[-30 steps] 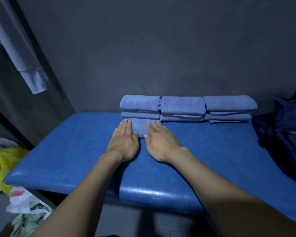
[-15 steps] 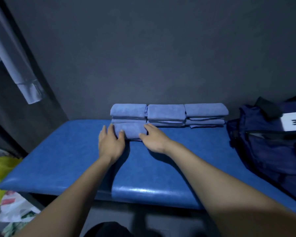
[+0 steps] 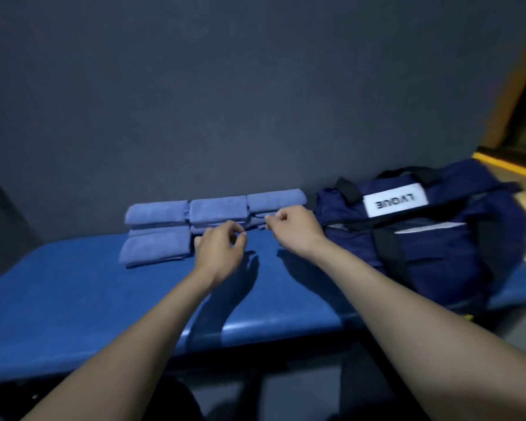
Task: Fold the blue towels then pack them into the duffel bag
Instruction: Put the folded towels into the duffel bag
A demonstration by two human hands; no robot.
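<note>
Folded blue towels sit in a row of three stacks (image 3: 217, 209) against the dark wall (image 3: 225, 86) at the back of the blue padded surface (image 3: 73, 299); one more folded towel (image 3: 155, 247) lies alone just in front of the leftmost stack, touching it. Navy duffel bag (image 3: 431, 238) is on the right end of the same surface, just beside the rightmost stack, black handles up, white label (image 3: 395, 202) with mirrored lettering facing the camera; zipper line runs across the top, can't tell if it's open. Left hand (image 3: 217, 253) hovers over the surface in front of the middle stack, right of the lone towel, fingers loosely curled with thumb and fingertips close together, nothing held. Right hand (image 3: 295, 227) is further back, in front of the rightmost stack and near the bag's left end, fingers curled inward; fingertips are right at the lower towel edge, can't tell whether they pinch fabric or are clear of it. Both forearms bare, reaching in from the bottom edge. Yellow-orange trim (image 3: 510, 165) visible at far right behind the bag.
</note>
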